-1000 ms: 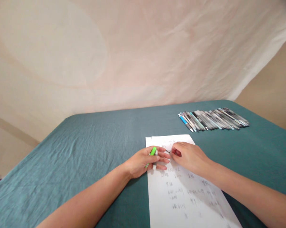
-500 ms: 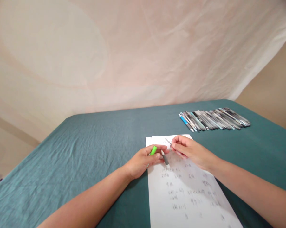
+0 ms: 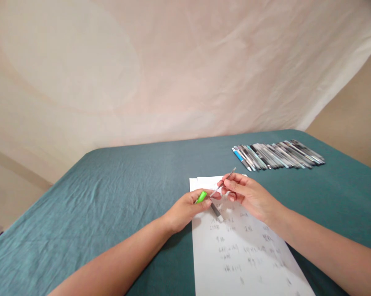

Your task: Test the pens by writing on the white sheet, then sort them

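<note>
My left hand (image 3: 187, 211) is closed around a bright green pen part (image 3: 201, 197) that sticks up above the thumb. A grey pen piece with a pale end (image 3: 215, 210) juts out beyond the same fingers, toward the paper. Between its thumb and fingers my right hand (image 3: 255, 197) pinches a thin pen refill (image 3: 230, 172). The refill slants, with its upper end to the right and its lower end close to my left fingertips. Whether that lower end touches the pen parts I cannot tell. Below both hands lies white paper (image 3: 247, 279) with handwriting.
Toward the back right, a row of several pens (image 3: 278, 155) lies side by side, with a blue one (image 3: 241, 158) at its left end. A green cloth (image 3: 126, 176) covers the table. Behind it hangs a pale sheet (image 3: 185, 74).
My right hand has turned the refill, so it now slants up to the right instead of up to the left. The grey piece in my left hand has tilted slightly lower.
</note>
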The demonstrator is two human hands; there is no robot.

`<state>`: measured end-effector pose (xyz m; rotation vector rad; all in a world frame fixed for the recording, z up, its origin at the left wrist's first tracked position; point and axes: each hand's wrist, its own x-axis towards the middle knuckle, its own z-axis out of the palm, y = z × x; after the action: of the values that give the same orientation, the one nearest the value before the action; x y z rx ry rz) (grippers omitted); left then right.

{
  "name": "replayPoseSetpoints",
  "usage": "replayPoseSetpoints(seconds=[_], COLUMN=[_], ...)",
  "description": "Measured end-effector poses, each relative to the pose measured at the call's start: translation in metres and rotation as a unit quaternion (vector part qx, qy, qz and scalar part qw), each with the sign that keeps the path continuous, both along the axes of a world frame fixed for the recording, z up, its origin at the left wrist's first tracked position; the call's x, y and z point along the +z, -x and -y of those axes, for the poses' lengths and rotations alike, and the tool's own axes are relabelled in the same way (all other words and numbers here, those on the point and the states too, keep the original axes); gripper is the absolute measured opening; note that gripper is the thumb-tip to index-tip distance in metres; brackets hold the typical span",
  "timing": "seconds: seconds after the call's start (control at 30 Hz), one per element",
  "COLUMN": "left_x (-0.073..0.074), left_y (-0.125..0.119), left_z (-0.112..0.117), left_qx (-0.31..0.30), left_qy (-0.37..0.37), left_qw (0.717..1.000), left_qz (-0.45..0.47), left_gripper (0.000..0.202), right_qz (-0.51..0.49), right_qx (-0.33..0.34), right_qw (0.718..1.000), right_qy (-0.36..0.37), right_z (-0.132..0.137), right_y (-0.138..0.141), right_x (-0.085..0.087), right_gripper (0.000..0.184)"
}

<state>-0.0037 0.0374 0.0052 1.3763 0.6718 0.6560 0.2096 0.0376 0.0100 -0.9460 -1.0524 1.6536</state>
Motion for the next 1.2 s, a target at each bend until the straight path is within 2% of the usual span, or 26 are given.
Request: replayPoseSetpoints(seconds=[0.13, 0.3, 0.43, 0.53, 0.6, 0.77, 0.9, 0.97, 1.1, 1.13, 1.17, 1.2], left_x=[0.008, 0.011, 0.011, 0.014, 0.017, 0.018, 0.015, 0.013, 0.007, 0.005, 0.003, 0.002], left_y=[-0.002, -0.003, -0.004, -0.005, -0.005, -0.005, -0.003, -0.002, -0.001, 0.0, 0.0, 0.0], left_z=[0.003, 0.003, 0.004, 0.008, 0.011, 0.014, 0.012, 0.009, 0.004, 0.003, 0.001, 0.0], left_qx=[-0.038, -0.065, -0.037, 0.013, 0.036, 0.006, 0.014, 0.031, 0.048, 0.052, 0.057, 0.062], left_qy=[-0.044, -0.086, -0.166, -0.257, -0.286, -0.238, -0.196, -0.17, -0.061, -0.036, -0.019, -0.007], left_qw=[0.997, 0.991, 0.979, 0.954, 0.938, 0.938, 0.954, 0.966, 0.992, 0.995, 0.996, 0.996], left_qz=[-0.047, -0.078, -0.111, -0.154, -0.191, -0.254, -0.228, -0.194, -0.101, -0.082, -0.068, -0.061], left_gripper=[0.033, 0.033, 0.034, 0.031, 0.028, 0.024, 0.027, 0.03, 0.035, 0.035, 0.036, 0.036], right_qz=[0.052, 0.129, 0.2, 0.242, 0.258, 0.278, 0.304, 0.383, 0.56, 0.579, 0.584, 0.576], right_qx=[-0.019, 0.006, 0.033, 0.042, 0.049, 0.05, 0.038, 0.03, 0.03, 0.031, 0.031, 0.031], right_qw=[0.998, 0.988, 0.969, 0.952, 0.945, 0.942, 0.939, 0.905, 0.783, 0.765, 0.76, 0.768], right_qy=[-0.037, -0.088, -0.14, -0.181, -0.193, -0.182, -0.158, -0.185, -0.271, -0.28, -0.283, -0.278], right_z=[0.002, 0.006, 0.008, 0.009, 0.01, 0.013, 0.014, 0.016, 0.027, 0.029, 0.03, 0.029], right_y=[0.003, 0.007, 0.008, 0.008, 0.01, 0.016, 0.017, 0.017, 0.021, 0.022, 0.022, 0.021], right_x=[0.003, 0.004, 0.001, -0.001, 0.0, 0.0, -0.006, -0.008, -0.006, -0.006, -0.005, -0.004], right_gripper=[0.023, 0.024, 0.022, 0.018, 0.017, 0.017, 0.032, 0.027, 0.016, 0.012, 0.008, 0.006])
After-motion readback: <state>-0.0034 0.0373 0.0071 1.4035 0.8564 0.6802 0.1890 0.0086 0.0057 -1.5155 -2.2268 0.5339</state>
